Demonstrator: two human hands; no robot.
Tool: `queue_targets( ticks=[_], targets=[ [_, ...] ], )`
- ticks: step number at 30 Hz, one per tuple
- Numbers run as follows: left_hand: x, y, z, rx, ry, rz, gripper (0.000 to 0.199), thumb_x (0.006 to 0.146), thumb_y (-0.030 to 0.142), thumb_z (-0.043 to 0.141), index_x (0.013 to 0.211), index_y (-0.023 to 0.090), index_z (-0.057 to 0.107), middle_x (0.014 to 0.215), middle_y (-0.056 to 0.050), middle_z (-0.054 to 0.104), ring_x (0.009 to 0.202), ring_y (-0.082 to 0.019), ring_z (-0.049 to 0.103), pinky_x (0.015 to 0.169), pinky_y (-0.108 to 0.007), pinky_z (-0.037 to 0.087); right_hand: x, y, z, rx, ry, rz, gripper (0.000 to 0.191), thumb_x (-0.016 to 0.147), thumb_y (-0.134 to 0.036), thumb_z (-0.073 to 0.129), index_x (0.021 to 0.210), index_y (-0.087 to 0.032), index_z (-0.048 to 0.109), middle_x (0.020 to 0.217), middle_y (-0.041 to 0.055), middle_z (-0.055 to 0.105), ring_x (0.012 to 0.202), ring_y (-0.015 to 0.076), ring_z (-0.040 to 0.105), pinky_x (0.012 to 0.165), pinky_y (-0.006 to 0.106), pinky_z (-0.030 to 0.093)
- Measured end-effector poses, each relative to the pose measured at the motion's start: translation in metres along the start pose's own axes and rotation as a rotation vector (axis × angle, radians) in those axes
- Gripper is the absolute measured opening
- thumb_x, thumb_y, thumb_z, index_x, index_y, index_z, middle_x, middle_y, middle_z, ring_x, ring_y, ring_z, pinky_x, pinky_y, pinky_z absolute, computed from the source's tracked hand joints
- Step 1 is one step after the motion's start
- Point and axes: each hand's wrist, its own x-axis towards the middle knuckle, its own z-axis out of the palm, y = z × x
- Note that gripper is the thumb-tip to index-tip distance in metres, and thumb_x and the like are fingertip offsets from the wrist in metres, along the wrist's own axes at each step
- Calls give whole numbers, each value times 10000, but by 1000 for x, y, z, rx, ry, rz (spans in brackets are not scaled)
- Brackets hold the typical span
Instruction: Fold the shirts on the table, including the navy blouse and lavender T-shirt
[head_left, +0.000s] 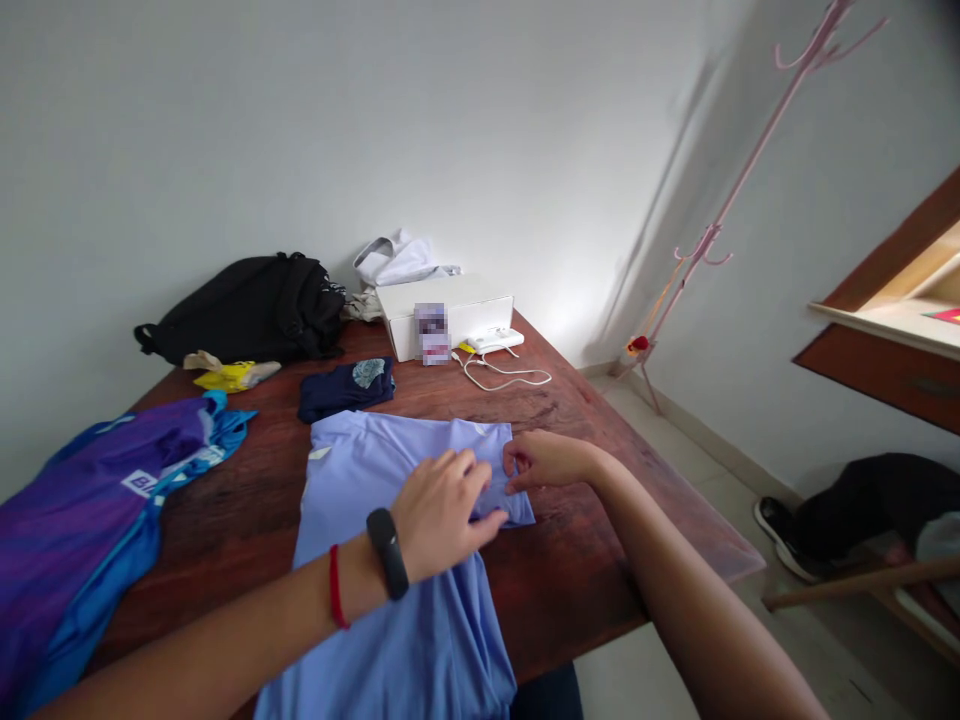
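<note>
A light blue-violet shirt (367,470) lies spread on the wooden table, its lower part reaching toward me over the near side. My left hand (446,510), with a black band and a red cord at the wrist, is over the shirt near its right sleeve. Its fingers are spread and hold nothing. At the sleeve's outer edge is my right hand (551,460), palm down. Its fingers are bent, with a gap between thumb and forefinger, and the tips are at the cloth. Part of the sleeve is hidden under both hands.
On the table (570,560) are a folded navy garment (341,390), a purple and blue jersey (90,490), a yellow packet (229,376), a black backpack (240,310), a white box (450,300) and a white cable (517,380). A pink coat stand (720,215) and a person's shoe (784,540) are at right.
</note>
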Motion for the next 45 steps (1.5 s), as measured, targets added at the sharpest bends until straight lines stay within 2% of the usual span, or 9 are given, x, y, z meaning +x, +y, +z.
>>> queue_targets(
  ticks=[7, 11, 18, 26, 28, 31, 35, 40, 45],
  targets=[
    [-89, 43, 21, 71, -127, 612, 158, 893, 334, 707, 882, 202, 621, 999, -39, 629, 938, -212, 559, 816, -370, 429, 9, 7, 5, 92, -67, 52, 244, 721, -349, 822, 778, -184, 651, 631, -18, 628, 600, 137, 578, 533, 220, 363],
    [-101, 38, 31, 123, -46, 668, 216, 935, 186, 620, 726, 192, 565, 820, -23, 569, 789, -197, 528, 701, -366, 389, 9, 8, 3, 204, -111, 39, 232, 722, -314, 805, 768, -176, 624, 582, -38, 589, 551, 120, 550, 502, 210, 361],
    [-107, 43, 20, 146, -36, 676, 167, 961, 197, 602, 796, 173, 602, 900, -23, 637, 847, -172, 562, 793, -352, 432, 9, 8, 3, 260, -86, 40, 170, 736, -269, 756, 751, -166, 622, 546, -47, 562, 509, 113, 536, 489, 210, 372],
    [-159, 44, 48, 78, 60, 365, 93, 968, 384, 621, 1013, 321, 673, 1350, 73, 625, 1265, -175, 537, 1048, -321, 466, 13, 14, 5, 122, 39, 33, 151, 758, -297, 748, 742, -177, 659, 617, 4, 652, 587, 156, 584, 549, 242, 383],
    [-173, 40, 46, 40, 40, 244, 265, 930, 419, 657, 1179, 330, 639, 1456, 20, 554, 1296, -207, 535, 1041, -333, 509, 16, 15, 5, 61, 132, 55, 169, 789, -318, 720, 719, -177, 657, 647, 26, 668, 611, 173, 592, 565, 256, 374],
    [-197, 27, 41, 3, 116, -108, 515, 930, 405, 621, 1416, 302, 486, 1497, -91, 504, 1305, -273, 546, 1007, -410, 559, 17, 9, 6, 1, 320, 38, 193, 841, -335, 666, 735, -173, 670, 703, 44, 676, 654, 185, 592, 594, 269, 360],
    [-230, 4, 36, 14, 370, -585, 392, 970, 424, 505, 1347, 319, 525, 1405, -101, 570, 1279, -320, 567, 1039, -526, 522, 16, -22, 15, 92, 450, -136, 199, 890, -356, 626, 838, -171, 679, 726, 24, 663, 668, 164, 580, 639, 263, 382],
    [-255, -9, 24, -69, 391, -796, 534, 903, 599, 553, 1315, 260, 556, 1124, -93, 676, 1058, -309, 665, 940, -483, 559, 17, -58, 42, 268, 173, -392, 389, 767, -509, 777, 939, -171, 692, 797, 15, 654, 720, 159, 587, 675, 252, 440],
    [-242, -17, 16, -169, 315, -943, 656, 895, 671, 511, 1354, 202, 511, 999, -61, 683, 796, -234, 684, 771, -372, 570, 15, -54, 46, 269, -15, -463, 543, 690, -549, 833, 1056, -174, 689, 971, 53, 666, 878, 202, 614, 800, 293, 491]
  ],
)
